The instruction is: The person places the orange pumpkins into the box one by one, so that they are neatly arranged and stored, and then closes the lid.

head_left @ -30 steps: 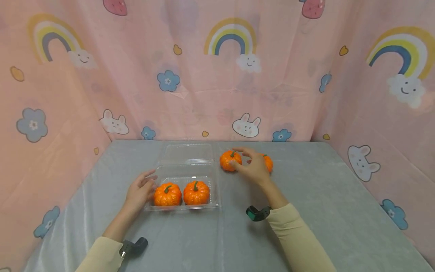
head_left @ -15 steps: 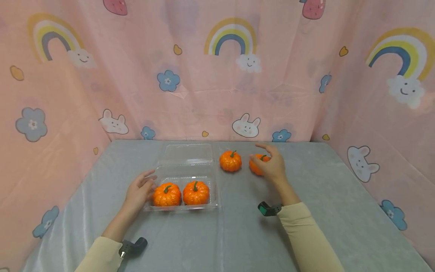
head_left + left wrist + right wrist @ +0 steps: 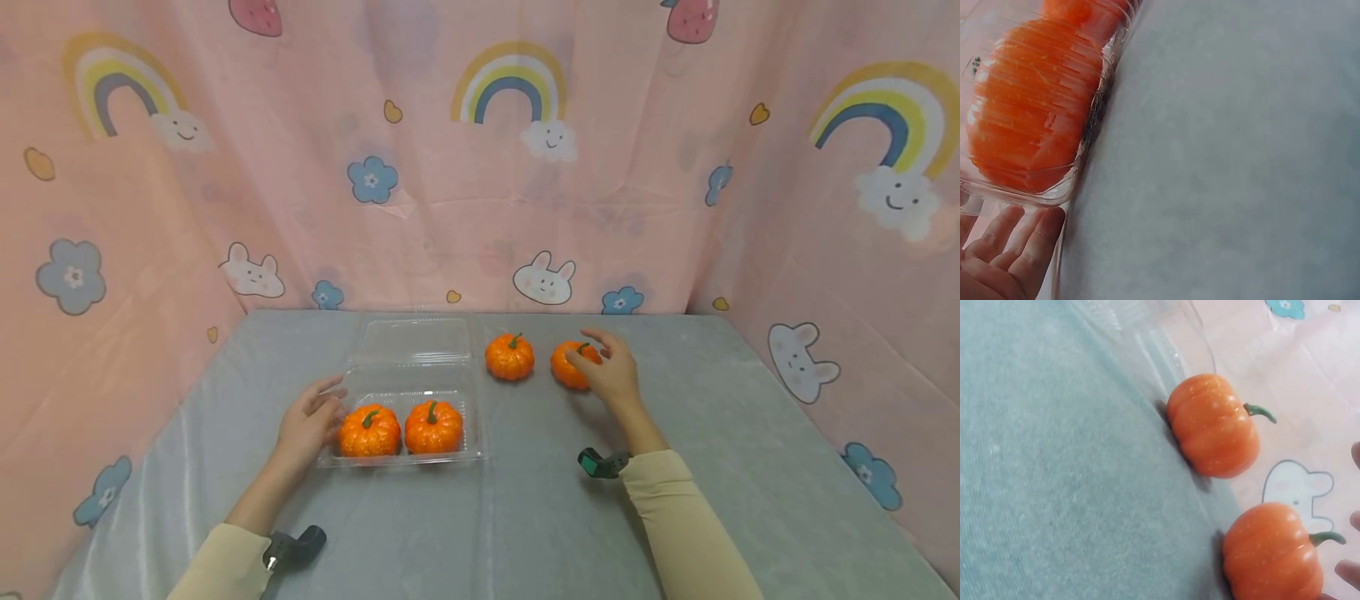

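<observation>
Clock per head view, 12 = far side; the far-R pumpkin [image 3: 567, 367] sits on the bench [image 3: 750, 467] at approx. 9-10 o'clock of the R hand [image 3: 618, 377], clearly the nearer hand; it's partly covered by the thumb, and thumb + fingers are held spread in a C by it, nothing pinched; whether it's touched can't be told; no real long axis is shown, the shape being round & squat, stem up; at its 9-10 o'clock, a bit apart, the mid pumpkin [image 3: 509, 360] is set; further off, approx. 8 o'clock, the boxed L pumpkin [image 3: 369, 435] & boxed R pumpkin [image 3: 433, 432] are seated side by side in the clear box [image 3: 470, 417], lid [image 3: 412, 340] laid back toward 12; at the box's 9 o'clock wall the L hand [image 3: 306, 423] is placed, fingers extended, slightly parted, nothing gripped, contact unclear; the bench is grey-clothed, lightly creased, and is enclosed at 9, 12 & 3 o'clock by a pink printed curtain [image 3: 450, 217].
</observation>
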`<state>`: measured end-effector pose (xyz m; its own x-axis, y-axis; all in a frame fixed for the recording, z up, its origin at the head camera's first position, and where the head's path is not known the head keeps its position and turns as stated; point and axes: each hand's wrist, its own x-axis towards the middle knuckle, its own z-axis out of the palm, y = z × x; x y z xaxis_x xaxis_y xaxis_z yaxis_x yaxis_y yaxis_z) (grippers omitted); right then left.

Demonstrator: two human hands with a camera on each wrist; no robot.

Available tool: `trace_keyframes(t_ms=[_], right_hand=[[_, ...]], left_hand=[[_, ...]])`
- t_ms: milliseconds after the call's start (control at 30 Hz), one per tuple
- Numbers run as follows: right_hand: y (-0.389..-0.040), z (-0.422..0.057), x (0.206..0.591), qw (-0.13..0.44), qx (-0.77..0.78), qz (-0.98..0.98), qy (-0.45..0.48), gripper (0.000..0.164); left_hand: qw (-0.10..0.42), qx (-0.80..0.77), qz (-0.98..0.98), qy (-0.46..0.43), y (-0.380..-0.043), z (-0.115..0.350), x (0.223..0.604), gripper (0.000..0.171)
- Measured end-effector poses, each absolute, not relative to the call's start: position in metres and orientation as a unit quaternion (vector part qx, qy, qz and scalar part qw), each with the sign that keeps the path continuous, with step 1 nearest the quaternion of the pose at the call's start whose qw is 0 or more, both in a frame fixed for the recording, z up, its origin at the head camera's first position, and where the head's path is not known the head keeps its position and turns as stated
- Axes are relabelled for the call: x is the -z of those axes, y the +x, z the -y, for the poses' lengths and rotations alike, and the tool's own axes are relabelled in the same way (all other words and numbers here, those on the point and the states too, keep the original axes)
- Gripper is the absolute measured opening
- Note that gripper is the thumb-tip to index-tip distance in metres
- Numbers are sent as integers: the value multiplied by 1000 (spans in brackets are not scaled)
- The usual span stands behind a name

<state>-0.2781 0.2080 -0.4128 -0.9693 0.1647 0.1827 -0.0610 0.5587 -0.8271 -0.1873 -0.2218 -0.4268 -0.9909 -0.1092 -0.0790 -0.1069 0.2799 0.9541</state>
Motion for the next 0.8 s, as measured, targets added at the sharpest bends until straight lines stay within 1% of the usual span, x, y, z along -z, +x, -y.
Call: trace_keyframes(t_ms=[267, 467, 800], right_hand=[[-280, -210, 418, 111, -457, 881, -52, 49], [-282, -212, 422, 114, -453, 883, -49, 47], [-284, -217, 426, 102, -449, 887, -47, 45]], left_hand=[[-3, 595, 801, 69, -188, 223, 430, 46], [-3, 595, 801, 69, -189, 223, 430, 46], [-3, 595, 801, 69, -189, 223, 429, 46]])
